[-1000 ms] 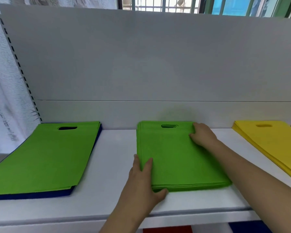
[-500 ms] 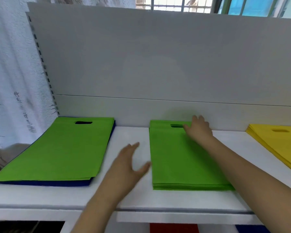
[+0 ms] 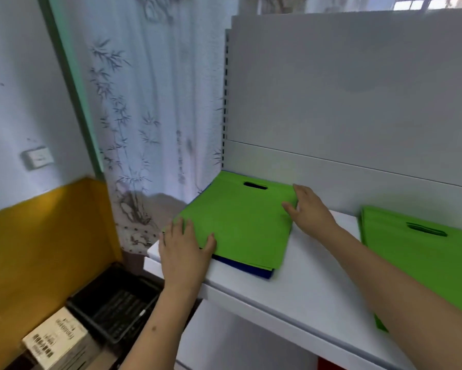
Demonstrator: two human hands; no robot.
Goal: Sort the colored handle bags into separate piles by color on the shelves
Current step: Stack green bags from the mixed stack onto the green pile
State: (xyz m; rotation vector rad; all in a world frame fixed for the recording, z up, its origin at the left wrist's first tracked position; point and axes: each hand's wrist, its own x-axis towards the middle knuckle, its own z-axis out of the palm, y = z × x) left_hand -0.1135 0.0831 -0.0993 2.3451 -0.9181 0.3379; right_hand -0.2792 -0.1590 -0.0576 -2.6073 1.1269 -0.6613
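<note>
Green handle bags [image 3: 240, 222] lie flat on the far-left end of the white shelf [image 3: 304, 297], cut-out handle slot toward the back panel. Under them, blue bags [image 3: 253, 271]; only a strip shows at the near edge and near-right corner.

Left hand [image 3: 183, 253] at the near-left corner of the pile: fingers [image 3: 180, 231] lie on top of the green bags, thumb along the near edge. Whether it pinches a layer or only presses, cannot tell. Right hand [image 3: 308, 212] at the pile's far-right corner, fingers flat and spread on the green bags, thumb pointing left across the surface; pressing, not gripping.

Second stack of green bags [image 3: 416, 263] to the right on the same shelf, apart from the first pile, partly behind the right forearm.

Grey back panel [image 3: 358, 89] behind. Left of the shelf: white curtain with bamboo print [image 3: 144, 116], yellow-and-white wall [image 3: 37, 236]. Below left, a black crate [image 3: 115, 308] and a white box with barcodes [image 3: 56, 340].
</note>
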